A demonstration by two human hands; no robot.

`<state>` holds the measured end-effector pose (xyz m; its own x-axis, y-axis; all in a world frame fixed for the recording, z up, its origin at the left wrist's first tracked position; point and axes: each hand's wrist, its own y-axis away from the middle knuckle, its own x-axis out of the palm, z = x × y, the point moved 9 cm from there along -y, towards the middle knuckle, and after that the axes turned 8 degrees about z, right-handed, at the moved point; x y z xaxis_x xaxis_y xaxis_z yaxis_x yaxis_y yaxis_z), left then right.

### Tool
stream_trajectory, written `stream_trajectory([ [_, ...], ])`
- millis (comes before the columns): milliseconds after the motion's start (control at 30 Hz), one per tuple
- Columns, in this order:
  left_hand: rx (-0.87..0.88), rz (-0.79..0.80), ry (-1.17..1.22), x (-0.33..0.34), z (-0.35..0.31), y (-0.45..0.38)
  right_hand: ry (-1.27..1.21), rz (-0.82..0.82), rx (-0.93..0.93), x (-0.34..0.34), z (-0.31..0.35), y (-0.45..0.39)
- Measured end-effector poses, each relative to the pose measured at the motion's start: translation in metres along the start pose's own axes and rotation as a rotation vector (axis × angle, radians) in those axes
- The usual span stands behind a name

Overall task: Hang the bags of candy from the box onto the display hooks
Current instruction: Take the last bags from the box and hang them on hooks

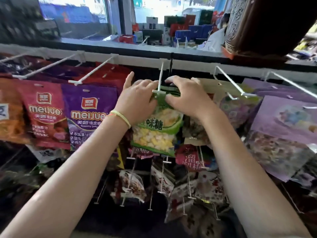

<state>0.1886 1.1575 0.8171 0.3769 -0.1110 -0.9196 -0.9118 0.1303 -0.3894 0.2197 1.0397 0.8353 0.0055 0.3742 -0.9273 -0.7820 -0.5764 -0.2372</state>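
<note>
Head view is showing us the green candy bag (158, 133) hanging down at the middle of the rack, its top edge right at the tip of the white display hook (159, 83). We are pinching that top edge from both sides: our left hand (137, 100) at its left corner, fingers partly spread, our right hand (187, 96) curled over its right corner. We judge the bag is being threaded on, not yet seated. Beside it, the red bags (45, 114) and purple bags (85, 117) are already hanging; the box is not showing.
</note>
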Motion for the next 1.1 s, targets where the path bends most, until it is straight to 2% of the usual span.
stream_trajectory([
  [100,0.013,-0.033,0.043,-0.002,-0.001,0.004,-0.157,0.067,0.003,0.006,0.001,-0.001],
  [300,0.047,-0.124,0.067,-0.01,-0.005,0.019,-0.286,-0.016,-0.004,0.01,0.001,0.009],
  [700,0.098,-0.183,0.08,-0.01,-0.007,0.038,-0.292,-0.069,0.01,0.008,0.006,0.023],
  [800,0.11,-0.184,0.086,-0.007,-0.007,0.041,-0.327,-0.148,0.018,0.008,0.005,0.028],
  [867,0.108,-0.209,0.082,-0.003,-0.01,0.048,-0.402,-0.263,0.042,0.01,0.001,0.037],
  [967,0.09,-0.341,0.099,0.003,-0.013,0.073,-0.586,-0.437,0.121,0.029,-0.013,0.059],
  [1033,0.106,-0.397,0.118,0.018,-0.016,0.094,-0.721,-0.432,0.207,0.058,-0.025,0.07],
  [1100,0.114,-0.337,0.124,0.046,-0.021,0.107,-0.812,-0.386,0.274,0.086,-0.035,0.077],
])
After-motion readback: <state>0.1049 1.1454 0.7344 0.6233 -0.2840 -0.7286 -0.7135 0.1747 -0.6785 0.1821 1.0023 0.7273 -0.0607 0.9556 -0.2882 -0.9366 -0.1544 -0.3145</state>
